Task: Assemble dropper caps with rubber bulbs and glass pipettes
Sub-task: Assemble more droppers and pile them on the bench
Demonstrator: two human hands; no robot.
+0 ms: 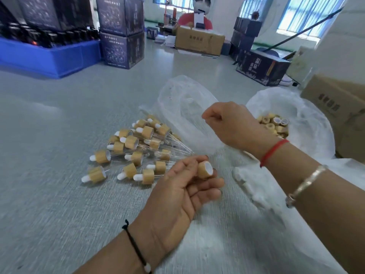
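Note:
My left hand (177, 190) holds one bamboo dropper cap (205, 170) at its fingertips, white open end facing right. Above it, my right hand (231, 123) hovers over a clear plastic bag (183, 103) with thumb and fingers pinched on a thin glass pipette (207, 127), which shows only faintly below the fingers. A pile of several assembled droppers (138, 151), with bamboo collars, white bulbs and glass tubes, lies on the grey table left of my hands. Loose bamboo caps (274, 123) fill a white plastic bag (312, 123) on the right.
A cardboard box (335, 107) stands at the right edge. A blue crate (49, 56) of dark bottles and stacked dark cartons (122, 32) stand at the back left. Another person (194, 18) sits behind a cardboard box (199, 40) at the far end.

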